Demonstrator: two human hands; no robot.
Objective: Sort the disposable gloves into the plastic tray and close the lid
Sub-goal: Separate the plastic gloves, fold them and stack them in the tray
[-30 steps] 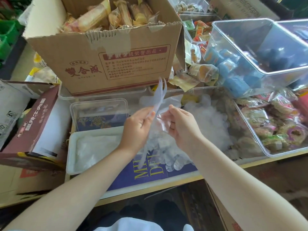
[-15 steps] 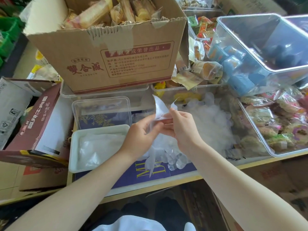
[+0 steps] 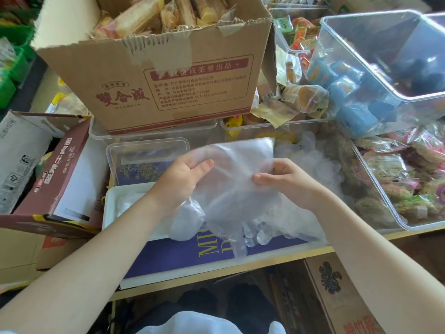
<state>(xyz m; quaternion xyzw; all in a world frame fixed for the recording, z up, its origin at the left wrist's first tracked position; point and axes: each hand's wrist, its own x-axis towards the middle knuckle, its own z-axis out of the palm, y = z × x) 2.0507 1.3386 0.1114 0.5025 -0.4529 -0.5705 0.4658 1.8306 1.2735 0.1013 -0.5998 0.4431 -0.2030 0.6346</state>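
Our left hand (image 3: 178, 179) and right hand (image 3: 286, 182) pinch one glove (image 3: 231, 179) spread flat, just right of the tray (image 3: 109, 203). We judge sorting underway; next, lay it inside.

left hand (image 3: 178, 186) and right hand (image 3: 292, 183) holding clear glove (image 3: 237, 169), white tray (image 3: 113, 201) below

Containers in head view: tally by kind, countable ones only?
Cardboard box of snacks: 1
Brown printed carton: 1
White plastic tray: 1
Clear lid: 1
Clear bins: 2, tilted, lower right
Total: 6
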